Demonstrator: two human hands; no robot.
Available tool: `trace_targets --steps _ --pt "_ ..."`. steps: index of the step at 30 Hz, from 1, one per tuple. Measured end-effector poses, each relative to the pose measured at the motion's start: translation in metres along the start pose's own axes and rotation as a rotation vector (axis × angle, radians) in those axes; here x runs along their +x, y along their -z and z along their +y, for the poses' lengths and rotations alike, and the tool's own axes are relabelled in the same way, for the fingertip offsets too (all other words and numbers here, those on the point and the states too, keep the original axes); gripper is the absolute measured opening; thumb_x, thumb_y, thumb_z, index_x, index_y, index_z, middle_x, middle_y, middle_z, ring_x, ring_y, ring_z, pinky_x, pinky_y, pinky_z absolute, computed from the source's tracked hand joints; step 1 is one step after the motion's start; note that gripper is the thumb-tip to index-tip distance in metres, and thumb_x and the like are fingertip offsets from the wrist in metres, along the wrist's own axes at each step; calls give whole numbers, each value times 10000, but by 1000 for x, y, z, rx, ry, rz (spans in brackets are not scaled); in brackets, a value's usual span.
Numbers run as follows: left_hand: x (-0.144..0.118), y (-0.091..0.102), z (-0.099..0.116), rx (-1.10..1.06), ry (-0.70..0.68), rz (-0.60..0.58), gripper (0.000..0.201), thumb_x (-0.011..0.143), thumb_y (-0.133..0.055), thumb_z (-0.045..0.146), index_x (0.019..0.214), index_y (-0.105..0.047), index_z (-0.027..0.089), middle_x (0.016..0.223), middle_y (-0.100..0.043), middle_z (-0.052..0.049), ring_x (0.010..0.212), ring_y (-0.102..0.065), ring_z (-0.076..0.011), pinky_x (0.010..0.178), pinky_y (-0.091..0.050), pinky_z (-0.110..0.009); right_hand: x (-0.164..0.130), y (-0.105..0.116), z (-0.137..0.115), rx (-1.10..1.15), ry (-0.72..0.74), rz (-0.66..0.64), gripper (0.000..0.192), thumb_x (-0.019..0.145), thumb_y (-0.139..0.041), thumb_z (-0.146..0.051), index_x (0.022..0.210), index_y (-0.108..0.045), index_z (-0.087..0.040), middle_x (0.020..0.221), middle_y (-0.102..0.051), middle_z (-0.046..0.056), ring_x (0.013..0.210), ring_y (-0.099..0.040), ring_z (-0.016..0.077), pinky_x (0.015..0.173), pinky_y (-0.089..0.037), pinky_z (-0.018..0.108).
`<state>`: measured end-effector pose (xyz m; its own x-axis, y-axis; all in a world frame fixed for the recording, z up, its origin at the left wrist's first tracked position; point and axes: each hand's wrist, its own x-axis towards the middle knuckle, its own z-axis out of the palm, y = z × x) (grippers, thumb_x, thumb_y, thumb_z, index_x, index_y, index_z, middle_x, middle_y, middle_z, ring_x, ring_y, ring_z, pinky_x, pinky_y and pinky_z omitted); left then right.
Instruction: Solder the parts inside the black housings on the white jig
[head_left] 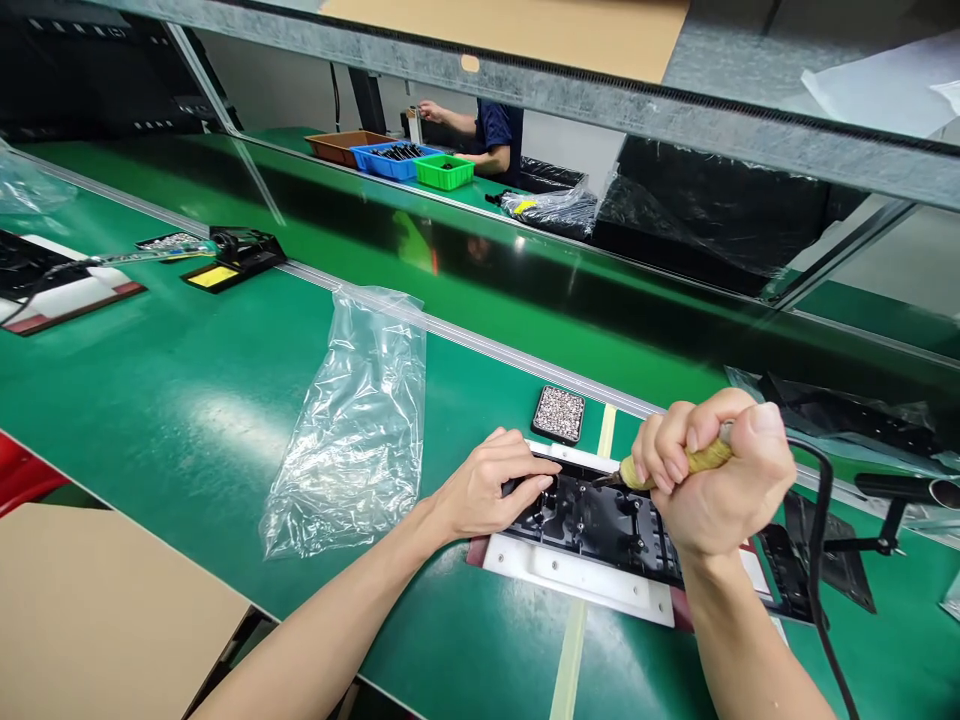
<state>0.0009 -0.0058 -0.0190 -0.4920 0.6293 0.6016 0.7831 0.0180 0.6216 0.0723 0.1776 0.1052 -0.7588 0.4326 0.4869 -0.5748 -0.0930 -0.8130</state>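
Fingers of the left hand (491, 490) press flat on the black part's (600, 520) left end, holding nothing. Right hand (716, 480) clenches a soldering iron (679, 465), tip down on the part, which lies on a white jig (577, 578).

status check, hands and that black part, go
Left hand pressing down on black plastic part in white fixture. Right hand fisted on corded tool, tip at the part. Clear bag lies apart, left.
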Motion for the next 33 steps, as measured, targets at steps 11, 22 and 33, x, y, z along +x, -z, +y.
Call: trace_targets --steps 11,22,33 --pt "-1 -1 -1 -2 -9 -4 193 1067 -615 237 1155 -772 168 823 -710 -41 774 -565 -180 766 -365 -372 -2 -3 4 32 -22 -18 391 1042 -528 -353 685 -507 -195 475 -404 -42 368 -335 93 354 -336 201" --pt "0 -1 0 -10 -7 -5 195 1068 -611 235 1154 -773 171 825 -699 -32 783 -572 -176 785 -361 -363 -6 -5 10 0 -48 -66 431 1055 -534 -391 678 -480 -190 483 -405 -46 381 -356 90 376 -346 200" --pt "1 0 3 -11 28 -10 192 1062 -620 231 1148 -781 170 853 -713 -29 822 -598 -178 810 -363 -362 11 -4 5 -76 -159 -131 439 1028 -610 -397 661 -508 -179 607 -473 -12 515 -507 111 525 -501 255"
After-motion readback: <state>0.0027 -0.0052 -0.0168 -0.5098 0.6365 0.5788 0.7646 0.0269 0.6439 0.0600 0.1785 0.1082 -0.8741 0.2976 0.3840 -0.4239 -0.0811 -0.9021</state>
